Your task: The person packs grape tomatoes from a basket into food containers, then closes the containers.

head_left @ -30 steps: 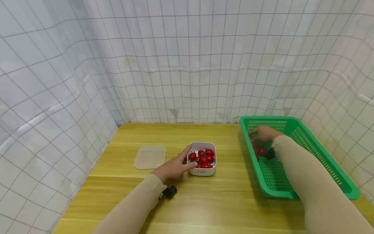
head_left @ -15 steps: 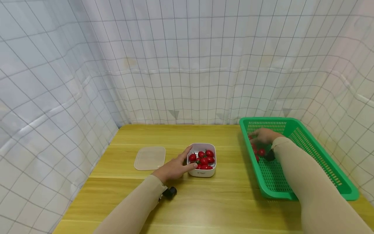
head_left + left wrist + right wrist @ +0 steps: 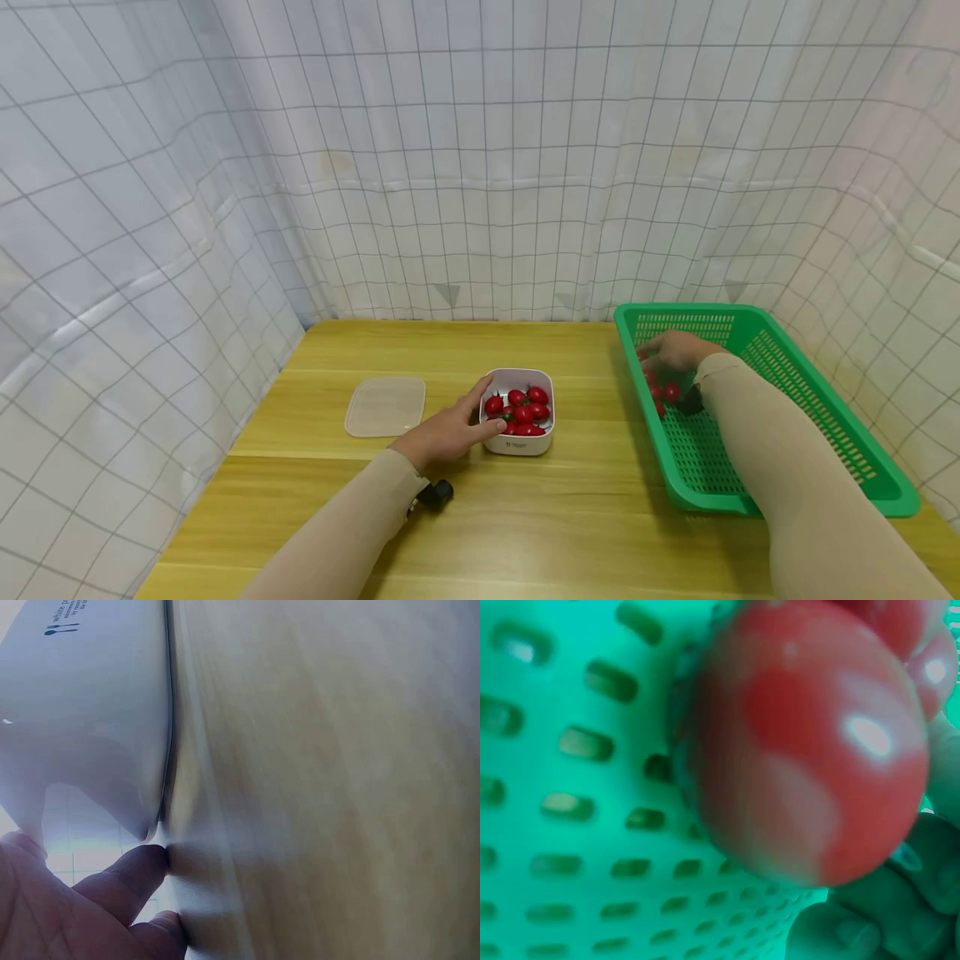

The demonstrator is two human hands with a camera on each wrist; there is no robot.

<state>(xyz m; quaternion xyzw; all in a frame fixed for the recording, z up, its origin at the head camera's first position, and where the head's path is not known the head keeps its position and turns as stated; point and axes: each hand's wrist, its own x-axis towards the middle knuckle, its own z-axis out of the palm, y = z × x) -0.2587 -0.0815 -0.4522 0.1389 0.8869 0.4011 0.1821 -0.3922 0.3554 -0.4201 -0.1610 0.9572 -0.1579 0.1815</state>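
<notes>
A white square container (image 3: pixel 519 446) holds several red cherry tomatoes (image 3: pixel 522 412), some with green stems. My left hand (image 3: pixel 446 432) rests against its left side, with thumb and index finger stretched along the near and far parts of the rim. In the left wrist view its other fingers (image 3: pixel 139 870) lie low beside the container wall. My right hand (image 3: pixel 675 350) reaches down into a green basket (image 3: pixel 666 454), at its left wall, among several tomatoes (image 3: pixel 671 392). In the right wrist view one large tomato (image 3: pixel 810 750) partly covers the bent fingers (image 3: pixel 836 930); what they hold is hidden.
A translucent square lid (image 3: pixel 386 406) lies flat on the wooden table (image 3: pixel 480 533), left of the container. White grid-patterned curtains (image 3: pixel 495 208) hang behind the table and on both sides. Both wrists carry small black cameras.
My right hand stays at the basket's left side, its fingers blurred and shifting a little among the tomatoes. The left hand and container keep their place; the head view tilts slightly upward.
</notes>
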